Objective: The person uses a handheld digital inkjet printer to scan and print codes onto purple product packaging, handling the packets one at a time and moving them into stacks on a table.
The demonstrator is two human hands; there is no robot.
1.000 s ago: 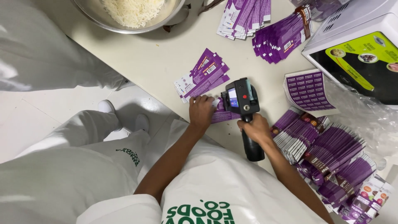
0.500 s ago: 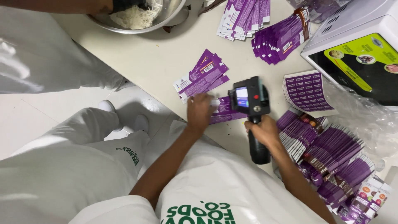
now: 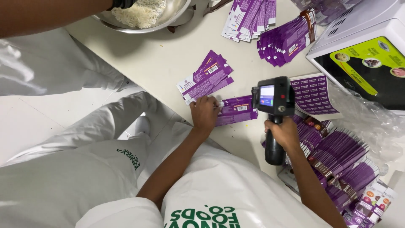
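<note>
My left hand (image 3: 204, 113) presses on the left end of a flat purple pouch (image 3: 237, 110) lying on the white table (image 3: 160, 63). My right hand (image 3: 282, 134) grips the handle of a black handheld printer (image 3: 274, 101) with a small lit screen, held just to the right of that pouch. A fanned pile of purple pouches (image 3: 205, 78) lies just beyond my left hand.
A metal bowl of white rice (image 3: 141, 13) sits at the far edge, with another person's arm (image 3: 46, 17) over it. More purple pouch stacks (image 3: 270, 29) lie beyond, a heap of pouches (image 3: 337, 160) at right, a white box (image 3: 363, 55) and clear plastic (image 3: 371, 122).
The printer has moved right, off the pouch. My left hand stays on the pouch. Another person's arm has come in over the rice bowl.
</note>
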